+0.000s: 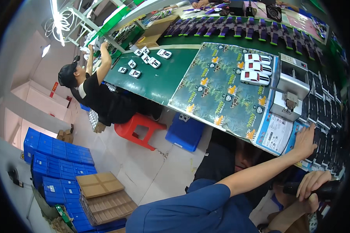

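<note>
My left hand (305, 143) reaches over the near right of the bench, fingers stretched out against the edge of the rows of black plastic parts (327, 112). Whether it grips one of them is hard to see. Lower down, my right hand (313, 185) is closed round a black cylindrical object (328, 190), whose exact kind is unclear. A grey metal fixture (293, 79) stands beyond my left hand. Three white toy cars (256, 77) with black stripes lie side by side on the animal-patterned mat (210, 89). A printed sheet (276, 132) lies beside the fixture.
More white toy cars (146, 58) sit on the green bench (151, 79). Purple-and-black parts (221, 27) line the far side. A co-worker (93, 93) stands left, near a red stool (138, 130). Blue bins (58, 155) and flat cardboard (101, 184) are stacked at lower left.
</note>
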Demonstrator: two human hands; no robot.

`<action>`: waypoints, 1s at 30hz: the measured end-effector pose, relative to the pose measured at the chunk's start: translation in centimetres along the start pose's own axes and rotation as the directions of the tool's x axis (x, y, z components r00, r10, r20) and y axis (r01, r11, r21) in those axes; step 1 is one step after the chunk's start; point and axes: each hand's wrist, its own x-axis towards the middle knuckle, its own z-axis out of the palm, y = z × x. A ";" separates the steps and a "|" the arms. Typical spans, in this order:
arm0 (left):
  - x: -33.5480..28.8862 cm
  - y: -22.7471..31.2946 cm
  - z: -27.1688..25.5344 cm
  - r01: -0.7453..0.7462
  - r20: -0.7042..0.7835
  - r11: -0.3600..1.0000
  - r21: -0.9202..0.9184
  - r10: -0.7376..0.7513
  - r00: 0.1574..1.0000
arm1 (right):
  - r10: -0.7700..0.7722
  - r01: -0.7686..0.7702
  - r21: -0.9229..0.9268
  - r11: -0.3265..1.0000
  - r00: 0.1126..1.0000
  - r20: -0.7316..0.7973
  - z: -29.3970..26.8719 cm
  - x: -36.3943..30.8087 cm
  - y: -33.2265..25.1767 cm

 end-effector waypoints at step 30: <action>-5.3 -9.8 -24.7 0.298 0.285 0.020 -0.954 -0.239 0.928 | -0.123 0.121 -0.265 0.956 0.992 0.012 1.1 12.4 7.1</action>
